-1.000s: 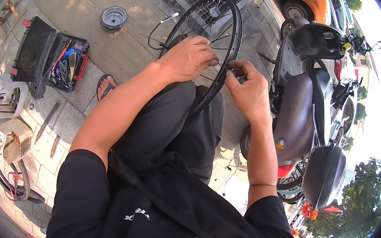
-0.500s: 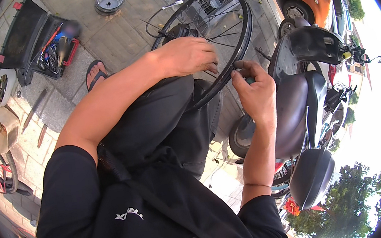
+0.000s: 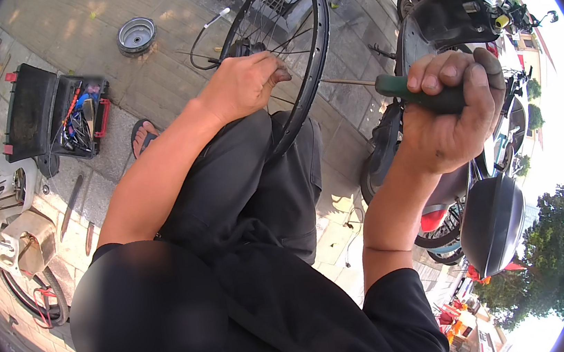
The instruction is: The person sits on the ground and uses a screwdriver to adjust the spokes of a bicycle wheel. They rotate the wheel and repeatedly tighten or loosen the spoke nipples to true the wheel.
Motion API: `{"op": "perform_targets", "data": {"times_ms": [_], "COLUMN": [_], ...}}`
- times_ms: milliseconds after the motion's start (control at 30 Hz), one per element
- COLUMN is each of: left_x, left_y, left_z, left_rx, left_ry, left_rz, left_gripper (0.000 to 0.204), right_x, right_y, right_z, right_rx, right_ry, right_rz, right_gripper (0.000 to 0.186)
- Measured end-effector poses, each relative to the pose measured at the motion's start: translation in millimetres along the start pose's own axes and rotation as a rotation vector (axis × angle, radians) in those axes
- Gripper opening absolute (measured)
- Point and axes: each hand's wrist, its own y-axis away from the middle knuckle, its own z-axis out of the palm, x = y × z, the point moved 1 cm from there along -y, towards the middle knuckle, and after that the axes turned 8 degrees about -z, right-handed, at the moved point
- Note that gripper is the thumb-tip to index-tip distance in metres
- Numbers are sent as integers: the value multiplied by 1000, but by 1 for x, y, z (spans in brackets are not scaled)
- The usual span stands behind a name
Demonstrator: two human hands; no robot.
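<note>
A black spoked wheel rim [image 3: 314,61] stands upright by my knees, its hub and thin spokes on the left side. My right hand [image 3: 452,111] is wrapped round the green and black handle of a screwdriver [image 3: 393,85]. The screwdriver's thin shaft points left, its tip at the outer face of the rim. On the spoke side, my left hand [image 3: 240,87] has its fingers curled and pressed together among the spokes. What they pinch, if anything, is hidden. A cable with a white end [image 3: 217,18] sticks out near the hub.
An open black toolbox [image 3: 57,122] with several tools lies at the left. A round metal drum [image 3: 136,35] sits on the paving ahead. White plastic containers [image 3: 25,240] and a tyre [image 3: 28,295] lie far left. A scooter [image 3: 452,24] stands close on the right.
My right hand has left the rim's edge and moved out right, now gripping the screwdriver with its tip at the rim. My left hand stays by the spokes. The view has shifted.
</note>
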Motion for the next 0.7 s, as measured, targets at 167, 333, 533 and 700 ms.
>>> {"op": "perform_targets", "data": {"times_ms": [167, 333, 533, 700], "left_x": [6, 10, 10, 12], "left_y": [-3, -4, -4, -6], "left_z": [0, -1, -4, -5], "left_rx": [-18, -6, -13, -21], "left_ry": [-27, -29, -69, -97], "left_rz": [6, 2, -16, -9], "left_gripper": [9, 9, 6, 9], "right_x": [23, 26, 29, 24], "right_y": [6, 11, 17, 22], "right_z": [-11, -17, -25, -23], "right_rx": [76, 96, -42, -32], "right_ry": [-2, -129, -232, -82], "right_rz": [-1, -22, -80, -124], "right_gripper": [28, 23, 21, 18]}}
